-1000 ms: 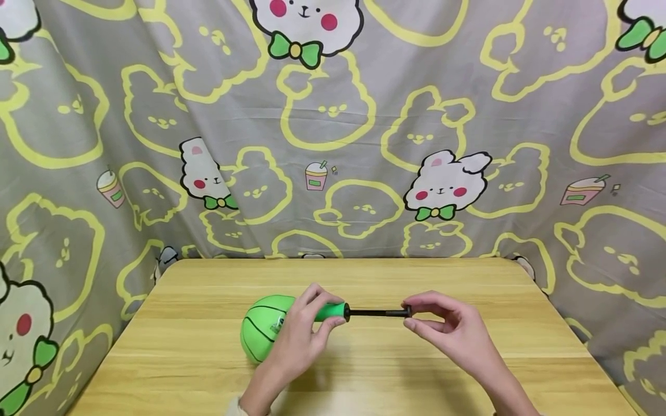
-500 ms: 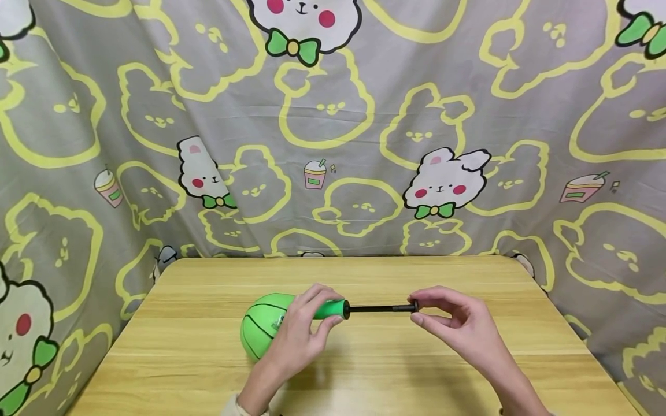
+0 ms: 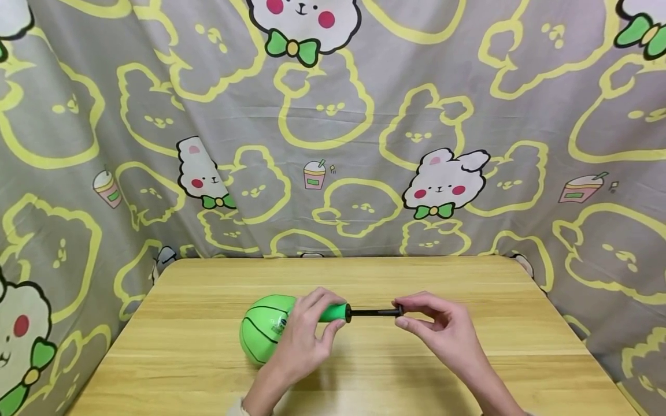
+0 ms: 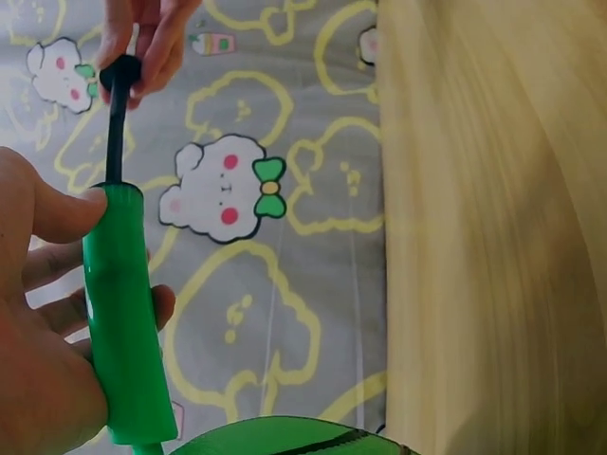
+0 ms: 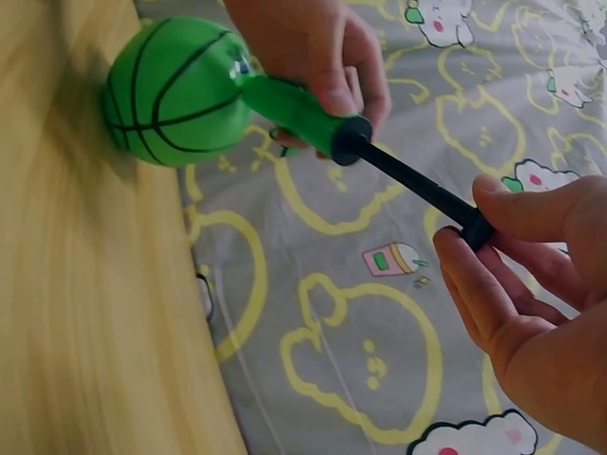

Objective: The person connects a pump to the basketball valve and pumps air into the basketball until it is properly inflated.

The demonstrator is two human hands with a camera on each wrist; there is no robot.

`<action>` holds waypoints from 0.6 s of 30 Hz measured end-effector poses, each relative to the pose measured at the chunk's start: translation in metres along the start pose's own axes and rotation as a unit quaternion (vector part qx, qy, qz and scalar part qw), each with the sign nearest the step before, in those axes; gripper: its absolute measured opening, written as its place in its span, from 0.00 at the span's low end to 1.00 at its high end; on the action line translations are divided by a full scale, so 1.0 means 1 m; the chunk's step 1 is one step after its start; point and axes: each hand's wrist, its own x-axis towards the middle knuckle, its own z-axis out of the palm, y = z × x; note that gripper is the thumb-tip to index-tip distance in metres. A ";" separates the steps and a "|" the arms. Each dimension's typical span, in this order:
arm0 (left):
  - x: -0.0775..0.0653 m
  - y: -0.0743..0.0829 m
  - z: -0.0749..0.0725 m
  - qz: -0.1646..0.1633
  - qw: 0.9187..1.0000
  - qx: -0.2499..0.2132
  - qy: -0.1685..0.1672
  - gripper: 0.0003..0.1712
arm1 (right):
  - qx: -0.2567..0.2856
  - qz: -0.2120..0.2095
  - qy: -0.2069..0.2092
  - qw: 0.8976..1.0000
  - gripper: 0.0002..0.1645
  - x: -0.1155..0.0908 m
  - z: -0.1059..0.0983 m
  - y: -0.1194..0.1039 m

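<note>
A green plastic hand pump point(image 3: 332, 313) with a smooth, tube-shaped barrel is in view, a single one, held roughly level above the table between two hands. Its one thin black rod point(image 3: 373, 312) stands partly drawn out of the barrel's black-capped end, and at the rod's far end sits one small black crosspiece handle point(image 3: 399, 311). The pump's other end narrows and meets one round, bright green ball point(image 3: 260, 330) with black seam lines like a basketball's, beside a small printed mark.

Of the two bare hands, the left hand point(image 3: 306, 338) is curled round the barrel, its thumb near the capped end. The right hand point(image 3: 442, 329) is mostly closed at the fingertips, pinching the handle between thumb and fingers, with a gap left inside the palm. One pale sleeve cuff point(image 3: 237, 408) shows at the left wrist.

Beneath is one table point(image 3: 198, 289) with a light, yellowish wood-grain top; whether the ball touches it, I cannot tell. Around the table hangs grey cloth point(image 3: 385, 75) printed with many yellow animal outlines, several white rabbit heads with green bows, and, in the head view, three pink drink cups point(image 3: 314, 175).
</note>
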 end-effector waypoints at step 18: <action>-0.002 0.012 0.010 0.012 1.000 0.007 -0.022 0.14 | 0.020 -0.007 0.006 1.000 0.17 -0.006 0.037 0.023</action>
